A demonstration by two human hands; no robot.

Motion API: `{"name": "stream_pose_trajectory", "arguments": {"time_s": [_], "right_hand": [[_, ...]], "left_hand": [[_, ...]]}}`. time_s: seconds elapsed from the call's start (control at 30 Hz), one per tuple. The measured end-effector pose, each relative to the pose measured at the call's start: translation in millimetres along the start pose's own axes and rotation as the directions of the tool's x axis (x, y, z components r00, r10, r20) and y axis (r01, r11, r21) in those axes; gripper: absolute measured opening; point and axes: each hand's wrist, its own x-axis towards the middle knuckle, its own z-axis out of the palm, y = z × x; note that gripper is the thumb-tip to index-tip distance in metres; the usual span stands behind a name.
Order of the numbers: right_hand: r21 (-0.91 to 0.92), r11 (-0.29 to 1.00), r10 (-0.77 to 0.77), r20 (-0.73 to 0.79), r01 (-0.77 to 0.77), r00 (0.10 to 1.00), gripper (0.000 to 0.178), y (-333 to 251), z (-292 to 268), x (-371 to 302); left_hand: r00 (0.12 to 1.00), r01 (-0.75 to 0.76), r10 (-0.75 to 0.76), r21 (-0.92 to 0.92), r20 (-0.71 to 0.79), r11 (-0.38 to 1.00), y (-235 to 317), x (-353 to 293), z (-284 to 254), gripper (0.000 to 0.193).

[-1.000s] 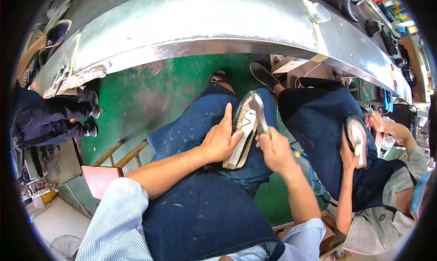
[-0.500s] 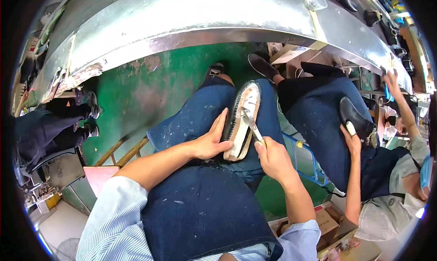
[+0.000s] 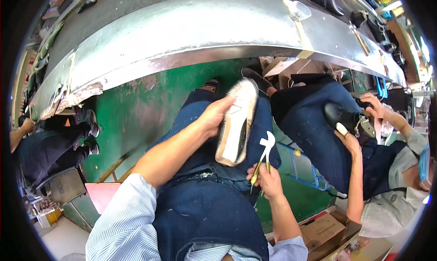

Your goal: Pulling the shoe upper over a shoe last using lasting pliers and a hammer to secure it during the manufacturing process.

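Observation:
A shoe on its last [image 3: 235, 129], sole side up, is over my lap with its toe pointing away from me. Its underside is white and tan, with a dark gap near the heel end. My left hand [image 3: 213, 116] grips the shoe's left side, thumb and fingers wrapped round it. Down to the right of the shoe, my right hand [image 3: 270, 183] is closed on the handles of lasting pincers [image 3: 267, 145]. Their light metal jaws point up and away, apart from the shoe. A dark blue apron [image 3: 205, 211] covers my lap.
Ahead runs a metal-edged workbench [image 3: 182, 31] with a clear cup [image 3: 298, 11] on it. At right, a co-worker holds a black shoe [image 3: 341, 117] close by my right side. A blue metal stool frame [image 3: 302, 168] and a cardboard box [image 3: 323, 229] stand right; another person's legs are left.
The pincers have left the shoe's underside and moved down right. My left hand has gone from lying along the shoe's side to gripping it. The co-worker's reaching hand has come back toward the black shoe.

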Motion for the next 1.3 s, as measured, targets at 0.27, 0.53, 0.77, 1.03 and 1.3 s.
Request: {"name": "stream_pose_trajectory", "arguments": {"time_s": [0.27, 0.53, 0.77, 1.03, 1.3], "right_hand": [[0.452, 0.870, -0.202, -0.035, 0.196, 0.979, 0.040, -52.1, 11.5, 54.2], [-0.448, 0.818, -0.446, -0.095, 0.362, 0.890, 0.038, -30.4, 48.3, 86.7], [-0.560, 0.796, -0.304, -0.041, 0.230, 0.952, 0.030, -34.2, 47.9, 21.7], [-0.850, 0.418, -0.242, 0.235, 0.320, 0.941, 0.043, -67.0, 30.3, -32.4], [-0.897, -0.042, -0.209, 0.439, 0.440, 0.874, 0.054, -116.9, 46.6, -22.0]], "left_hand": [[0.941, -0.175, -0.019, 0.534, 0.338, 0.827, 10.0, -87.9, -38.5, 0.106], [0.978, 0.018, 0.187, 0.930, -0.093, 0.367, -29.8, -72.4, -19.4, 0.048], [0.997, -0.083, 0.059, 0.723, 0.058, 0.686, -37.4, -78.4, -46.3, 0.047], [0.974, -0.225, 0.147, 0.774, 0.172, 0.591, -61.4, -91.4, -39.1, 0.108], [0.970, -0.226, 0.192, 0.839, 0.148, 0.494, -74.3, -94.2, -31.6, 0.106]]}}
